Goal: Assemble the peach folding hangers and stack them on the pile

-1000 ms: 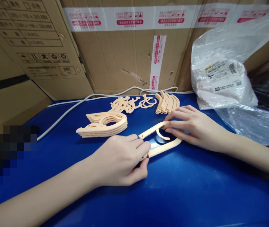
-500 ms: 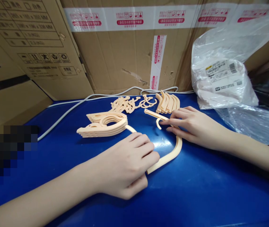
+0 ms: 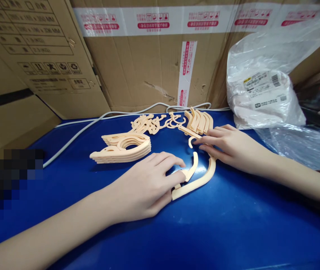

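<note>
My left hand (image 3: pixel 151 187) has its fingers bent round a short curved beige plastic piece (image 3: pixel 193 167), whose free end points up and right; the rest is partly hidden under the fingers. Just beyond it lies a folding clothes hanger (image 3: pixel 197 183), one arm curving toward my left hand and the other reaching up and left. Over the hanger's middle, my right hand (image 3: pixel 224 146) grips it near the small hook (image 3: pixel 190 141), covering the joint. To the left sits a stack of folded beige hangers (image 3: pixel 120 154).
Behind the hands lie a heap of small beige hooks and parts (image 3: pixel 151 125) and a row of curved hanger arms (image 3: pixel 200 122) on the blue table (image 3: pixel 205 232). A white cable (image 3: pixel 92 122) runs along the back by cardboard boxes (image 3: pixel 143 63). A plastic bag (image 3: pixel 263 97) stands at right.
The short curved piece has swung from pointing up-left to pointing up-right in my left hand, whose fingers have loosened somewhat. The hanger's far arm has shifted slightly right.
</note>
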{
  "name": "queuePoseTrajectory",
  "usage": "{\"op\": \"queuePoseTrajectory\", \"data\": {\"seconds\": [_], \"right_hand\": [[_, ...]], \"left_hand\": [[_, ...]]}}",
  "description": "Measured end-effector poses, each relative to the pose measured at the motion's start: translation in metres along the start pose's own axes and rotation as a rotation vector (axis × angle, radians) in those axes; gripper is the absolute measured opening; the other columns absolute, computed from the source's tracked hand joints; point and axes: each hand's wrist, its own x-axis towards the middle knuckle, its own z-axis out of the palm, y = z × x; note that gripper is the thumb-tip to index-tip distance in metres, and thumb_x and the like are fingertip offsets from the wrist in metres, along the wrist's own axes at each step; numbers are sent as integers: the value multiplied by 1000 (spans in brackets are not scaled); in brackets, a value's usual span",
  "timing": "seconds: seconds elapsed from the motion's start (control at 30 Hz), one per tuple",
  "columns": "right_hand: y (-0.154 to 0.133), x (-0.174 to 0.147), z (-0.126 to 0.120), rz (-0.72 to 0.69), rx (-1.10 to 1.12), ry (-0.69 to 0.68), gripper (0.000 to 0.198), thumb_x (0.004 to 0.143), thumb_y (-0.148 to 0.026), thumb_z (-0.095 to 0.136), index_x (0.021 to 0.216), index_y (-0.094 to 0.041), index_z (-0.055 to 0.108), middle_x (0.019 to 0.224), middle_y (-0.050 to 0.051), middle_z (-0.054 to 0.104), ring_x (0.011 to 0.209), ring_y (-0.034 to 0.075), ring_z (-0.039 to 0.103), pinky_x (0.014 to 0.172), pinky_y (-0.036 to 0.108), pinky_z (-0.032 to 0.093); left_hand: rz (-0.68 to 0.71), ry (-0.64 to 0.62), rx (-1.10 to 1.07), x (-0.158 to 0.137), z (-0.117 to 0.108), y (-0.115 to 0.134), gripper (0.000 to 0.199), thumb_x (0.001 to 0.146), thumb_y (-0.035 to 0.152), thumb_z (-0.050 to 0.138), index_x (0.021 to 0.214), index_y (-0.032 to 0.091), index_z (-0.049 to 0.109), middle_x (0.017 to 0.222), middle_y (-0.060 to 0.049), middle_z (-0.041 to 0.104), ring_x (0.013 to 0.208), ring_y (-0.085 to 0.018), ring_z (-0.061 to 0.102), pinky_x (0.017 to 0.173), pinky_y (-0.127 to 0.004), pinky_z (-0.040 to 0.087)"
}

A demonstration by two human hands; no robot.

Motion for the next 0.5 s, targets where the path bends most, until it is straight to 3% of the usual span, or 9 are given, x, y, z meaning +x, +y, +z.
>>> {"op": "queuePoseTrajectory", "data": {"seconds": [0.3, 0.5], "right_hand": [[0, 1, 1, -1, 54, -21, 35, 101, -37, 35, 117, -25, 64, 96, 6, 67, 89, 22, 63, 82, 39, 39], [-3, 1, 1, -20, 81, -4, 33, 101, -34, 37, 118, -23, 63, 95, 6, 66, 87, 21, 62, 80, 37, 38]], "left_hand": [[-22, 13, 203, -1, 5, -7, 32, 86, -1, 40, 102, 15, 62, 108, -7, 65, 96, -24, 57, 80, -38, 46], [8, 86, 335, 0, 5, -5, 28, 87, 5, 41, 98, 9, 66, 104, -12, 68, 94, -27, 60, 78, -40, 47]]}}
